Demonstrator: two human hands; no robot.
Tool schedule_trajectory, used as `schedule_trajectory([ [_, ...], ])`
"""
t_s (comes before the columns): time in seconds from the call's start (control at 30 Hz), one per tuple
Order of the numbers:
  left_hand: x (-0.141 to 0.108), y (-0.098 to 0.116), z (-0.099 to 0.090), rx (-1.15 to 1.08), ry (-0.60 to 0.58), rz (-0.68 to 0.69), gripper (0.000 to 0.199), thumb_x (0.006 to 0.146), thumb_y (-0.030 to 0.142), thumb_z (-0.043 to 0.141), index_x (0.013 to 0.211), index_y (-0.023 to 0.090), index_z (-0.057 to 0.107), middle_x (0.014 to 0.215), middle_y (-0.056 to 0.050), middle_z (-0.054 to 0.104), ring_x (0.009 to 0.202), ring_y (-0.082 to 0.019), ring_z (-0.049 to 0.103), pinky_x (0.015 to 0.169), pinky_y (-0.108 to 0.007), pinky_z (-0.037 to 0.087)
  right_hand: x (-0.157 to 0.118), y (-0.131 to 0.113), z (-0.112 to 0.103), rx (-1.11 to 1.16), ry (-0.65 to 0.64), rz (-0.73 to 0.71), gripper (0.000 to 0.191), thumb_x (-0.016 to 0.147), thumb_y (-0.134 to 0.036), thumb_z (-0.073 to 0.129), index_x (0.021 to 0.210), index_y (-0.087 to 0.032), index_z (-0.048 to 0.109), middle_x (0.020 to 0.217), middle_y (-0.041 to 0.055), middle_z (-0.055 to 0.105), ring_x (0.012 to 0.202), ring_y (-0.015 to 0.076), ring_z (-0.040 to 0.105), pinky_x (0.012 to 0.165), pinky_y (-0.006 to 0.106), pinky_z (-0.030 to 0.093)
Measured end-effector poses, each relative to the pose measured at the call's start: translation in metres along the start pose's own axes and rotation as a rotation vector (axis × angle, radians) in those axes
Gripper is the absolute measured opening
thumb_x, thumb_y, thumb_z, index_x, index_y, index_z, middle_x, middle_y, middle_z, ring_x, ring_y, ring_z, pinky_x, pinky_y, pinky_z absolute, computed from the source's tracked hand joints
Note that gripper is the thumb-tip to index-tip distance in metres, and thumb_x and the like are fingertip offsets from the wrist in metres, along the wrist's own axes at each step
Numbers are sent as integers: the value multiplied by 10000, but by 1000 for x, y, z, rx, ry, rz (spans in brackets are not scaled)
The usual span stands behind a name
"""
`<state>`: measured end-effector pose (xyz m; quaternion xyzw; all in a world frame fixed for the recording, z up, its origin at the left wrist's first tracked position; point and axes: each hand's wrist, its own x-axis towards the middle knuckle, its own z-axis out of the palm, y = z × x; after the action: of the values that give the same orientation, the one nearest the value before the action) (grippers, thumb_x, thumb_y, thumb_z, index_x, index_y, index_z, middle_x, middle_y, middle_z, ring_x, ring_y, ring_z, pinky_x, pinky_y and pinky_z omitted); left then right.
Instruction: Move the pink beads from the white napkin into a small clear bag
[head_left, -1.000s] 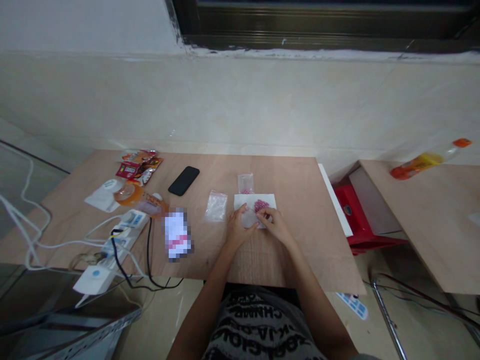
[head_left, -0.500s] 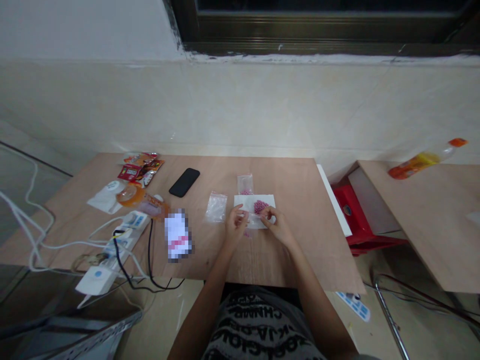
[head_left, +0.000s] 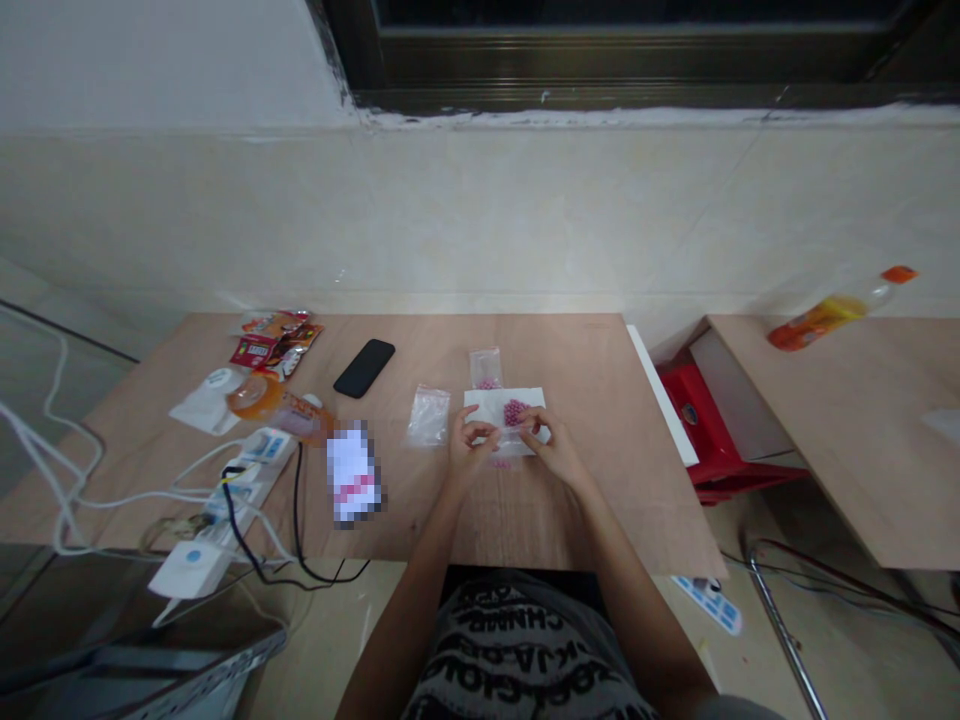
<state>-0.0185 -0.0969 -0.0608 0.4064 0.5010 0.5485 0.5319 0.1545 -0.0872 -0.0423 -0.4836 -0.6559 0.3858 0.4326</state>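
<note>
A pile of small pink beads point(head_left: 516, 412) lies on a white sheet point(head_left: 487, 402) on the wooden table. At the sheet's left edge is my left hand point(head_left: 471, 440), thumb and fingers curled towards each other. My right hand point(head_left: 545, 437) is bent over the sheet's right side, its fingers pinched together. Whatever lies between the fingertips is too small to make out. Behind the sheet sits a clear bag point(head_left: 485, 368) with some pink beads in it. Another clear bag point(head_left: 429, 416) lies left of my left hand. More pink bits show just below the sheet.
Left on the table are a black phone point(head_left: 364, 368), a lit screen point(head_left: 354, 474), an orange bottle point(head_left: 274, 402), snack packets point(head_left: 276, 345) and a power strip point(head_left: 225, 510) with cables. A drink bottle point(head_left: 832, 315) lies on the right table, beyond a red stool point(head_left: 697, 425).
The fingers of my left hand have shifted slightly, the index finger now spread further from the others. The camera view has moved a little; the things on the table lie as before.
</note>
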Motion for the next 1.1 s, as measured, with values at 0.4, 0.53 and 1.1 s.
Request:
schedule_trajectory([
  [0.4,2,10,9,170,-199,-30,597,671,374,768,1181,221,497,753,14,647,692,-142,639,607,-235,478,-1,-8,-6,-31,-78,-30,211,836,-298,617,1031,-236,666,891,46,684,909,212,628,900,401,461],
  [0.53,0,12,10,141,-189,-23,595,663,363,769,1182,219,516,655,56,581,646,-123,601,619,-229,460,-1,-11,-6,-27,-105,-66,210,834,-281,608,1030,-231,665,821,26,656,824,192,620,871,386,472],
  [1.1,0,5,-5,207,-267,-29,647,813,454,667,1386,212,488,941,-88,755,848,-217,711,726,-320,561,-1,-5,-7,10,-50,10,225,846,-341,598,1015,-208,663,784,34,626,751,189,577,756,333,470],
])
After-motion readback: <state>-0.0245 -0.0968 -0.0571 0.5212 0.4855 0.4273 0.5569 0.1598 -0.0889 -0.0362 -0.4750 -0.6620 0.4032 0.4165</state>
